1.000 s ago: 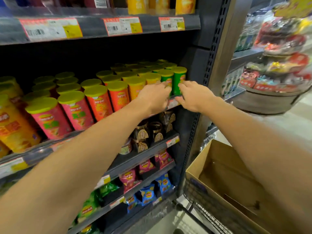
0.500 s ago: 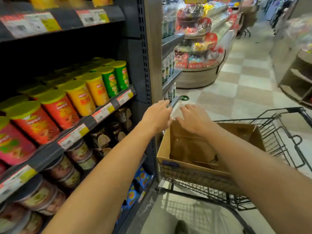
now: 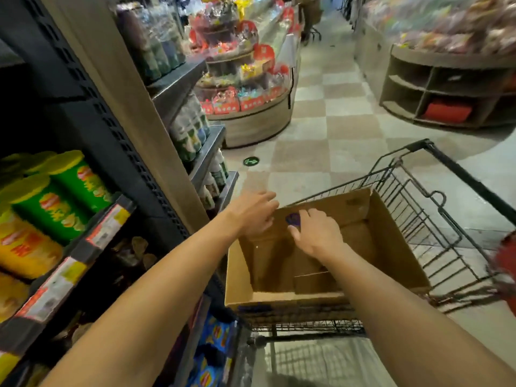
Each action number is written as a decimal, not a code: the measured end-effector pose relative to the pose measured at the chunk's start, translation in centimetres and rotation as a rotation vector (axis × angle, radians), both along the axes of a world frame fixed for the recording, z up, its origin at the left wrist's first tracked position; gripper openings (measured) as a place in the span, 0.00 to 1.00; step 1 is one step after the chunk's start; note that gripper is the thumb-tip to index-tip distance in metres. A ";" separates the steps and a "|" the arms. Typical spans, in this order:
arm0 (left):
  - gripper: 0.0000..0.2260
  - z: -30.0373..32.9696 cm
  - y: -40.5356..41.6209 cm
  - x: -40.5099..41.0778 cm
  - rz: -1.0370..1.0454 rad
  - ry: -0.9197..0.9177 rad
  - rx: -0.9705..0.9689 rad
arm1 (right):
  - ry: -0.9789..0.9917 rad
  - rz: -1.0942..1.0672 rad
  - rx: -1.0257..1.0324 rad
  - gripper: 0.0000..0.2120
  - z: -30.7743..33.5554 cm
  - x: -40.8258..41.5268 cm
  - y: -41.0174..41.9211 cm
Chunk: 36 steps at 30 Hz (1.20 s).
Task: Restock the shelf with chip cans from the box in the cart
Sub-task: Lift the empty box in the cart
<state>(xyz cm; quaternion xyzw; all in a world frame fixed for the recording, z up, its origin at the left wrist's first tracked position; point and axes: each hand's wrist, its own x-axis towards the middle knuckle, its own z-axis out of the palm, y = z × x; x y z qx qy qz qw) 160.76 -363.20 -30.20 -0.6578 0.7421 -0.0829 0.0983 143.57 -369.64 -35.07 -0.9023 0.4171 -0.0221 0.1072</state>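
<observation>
A brown cardboard box (image 3: 391, 247) sits open in the black wire cart (image 3: 435, 227); I see only bare cardboard inside it. My left hand (image 3: 252, 215) hovers over the box's far left corner, fingers loosely spread and holding nothing. My right hand (image 3: 315, 233) reaches down into the box near its far wall, fingers relaxed and holding nothing. Green chip cans (image 3: 69, 191) with yellow lids and a yellow can (image 3: 25, 247) stand on the shelf (image 3: 81, 250) at the left.
Dark jars and blue snack bags fill the lower shelves at left. A shelf upright (image 3: 134, 129) stands between shelf and cart. A round display stand (image 3: 245, 88) and a wooden cubby unit (image 3: 446, 90) border the checkered floor ahead.
Both hands left the green cans on the shelf and swung right and down to the box in the cart. My view turned right with them.
</observation>
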 end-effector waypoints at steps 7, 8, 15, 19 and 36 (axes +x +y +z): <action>0.20 -2.9 -5.6 -0.4 -0.137 0.030 0.085 | -0.033 -0.255 0.188 0.26 -5.3 -4.5 -0.7; 0.20 -3.2 -6.4 -0.3 -0.157 0.035 0.100 | -0.038 -0.298 0.207 0.26 -5.9 -4.9 -0.5; 0.22 -6.2 -12.0 -0.3 -0.369 -0.085 0.320 | -0.079 -0.583 0.321 0.27 -9.6 -6.1 2.8; 0.23 -9.0 -16.6 1.7 -0.433 -0.111 0.383 | -0.020 -0.740 0.320 0.27 -11.0 -5.8 4.3; 0.36 -20.0 -26.8 5.2 -0.265 0.236 0.445 | -0.110 -1.311 0.457 0.45 -16.6 0.7 4.8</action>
